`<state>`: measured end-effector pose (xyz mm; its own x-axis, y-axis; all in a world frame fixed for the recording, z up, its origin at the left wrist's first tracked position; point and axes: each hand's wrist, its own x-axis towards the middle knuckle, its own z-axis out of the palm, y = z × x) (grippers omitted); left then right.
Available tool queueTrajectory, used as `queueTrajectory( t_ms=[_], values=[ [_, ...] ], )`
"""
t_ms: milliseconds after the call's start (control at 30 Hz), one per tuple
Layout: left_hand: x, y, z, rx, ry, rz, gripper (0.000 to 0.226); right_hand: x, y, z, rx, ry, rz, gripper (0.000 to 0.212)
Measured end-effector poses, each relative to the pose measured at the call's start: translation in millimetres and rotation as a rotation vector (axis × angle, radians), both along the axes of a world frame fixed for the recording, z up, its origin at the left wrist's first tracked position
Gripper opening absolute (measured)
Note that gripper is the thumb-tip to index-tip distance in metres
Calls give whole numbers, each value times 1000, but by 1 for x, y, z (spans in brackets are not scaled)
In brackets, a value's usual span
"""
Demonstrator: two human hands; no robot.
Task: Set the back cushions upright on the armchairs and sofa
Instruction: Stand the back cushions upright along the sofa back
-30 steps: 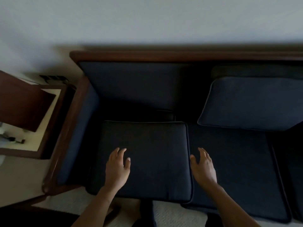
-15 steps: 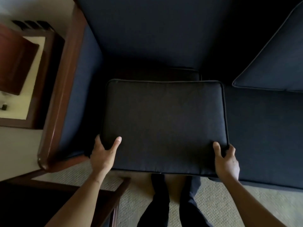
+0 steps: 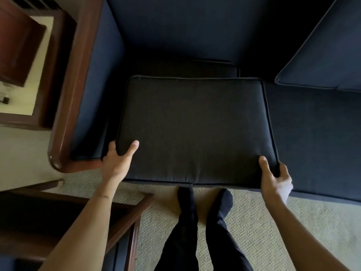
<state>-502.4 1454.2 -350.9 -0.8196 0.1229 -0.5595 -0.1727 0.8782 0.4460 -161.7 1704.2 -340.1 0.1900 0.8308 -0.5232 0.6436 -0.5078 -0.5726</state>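
A dark navy back cushion [image 3: 195, 130] with piped edges lies flat on the left seat of the sofa [image 3: 175, 30], its near edge overhanging the seat front. My left hand [image 3: 117, 161] grips its near left corner, thumb on top. My right hand [image 3: 275, 177] grips its near right corner, thumb on top and fingers wrapped round the edge. A second navy cushion [image 3: 324, 55] leans tilted against the sofa back at the right. The sofa's upholstered back behind the flat cushion is bare.
The sofa's wooden left arm [image 3: 66, 106] runs along the left. Beyond it stands a wooden side table [image 3: 25, 118] with a light top. A dark wooden table [image 3: 64, 222] sits at lower left by my legs [image 3: 195, 231] on beige carpet [image 3: 263, 227].
My hands went from hovering over the cushion to gripping its two near corners. The view dropped closer and more steeply down onto the seat.
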Motion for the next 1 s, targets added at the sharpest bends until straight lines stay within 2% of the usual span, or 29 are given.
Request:
queueTrajectory(
  t_ms=[67, 267, 433, 567, 667, 700, 767, 800, 867, 900, 1000],
  values=[
    [4, -3, 27, -13, 0, -37, 87, 7, -4, 26, 38, 21, 3, 60],
    [4, 9, 125, -91, 65, -201, 83, 11, 0, 115, 214, 128, 3, 45],
    [-27, 48, 195, -154, 158, -323, 70, -14, 35, 170, 333, 83, 97, 59],
    [-45, 82, 219, -106, 230, -378, 66, -42, 54, 183, 285, -153, 268, 89],
    [-47, 91, 219, -66, 293, -530, 55, -67, 60, 186, 342, -327, 482, 107],
    [-49, 89, 218, -6, 276, -535, 62, -75, 60, 186, 390, -359, 587, 106],
    [-57, 78, 223, 121, 149, -505, 88, -91, 57, 185, 499, -388, 836, 102],
    [-61, 72, 224, 144, 96, -555, 103, -100, 54, 187, 545, -392, 967, 103],
    [-71, 61, 222, 76, 108, -729, 129, -124, 48, 190, 614, -389, 1225, 116],
    [-75, 59, 220, 13, 168, -813, 135, -135, 45, 191, 635, -402, 1338, 123],
    [-81, 57, 212, -181, 383, -965, 132, -167, 32, 187, 666, -497, 1605, 131]
  ],
)
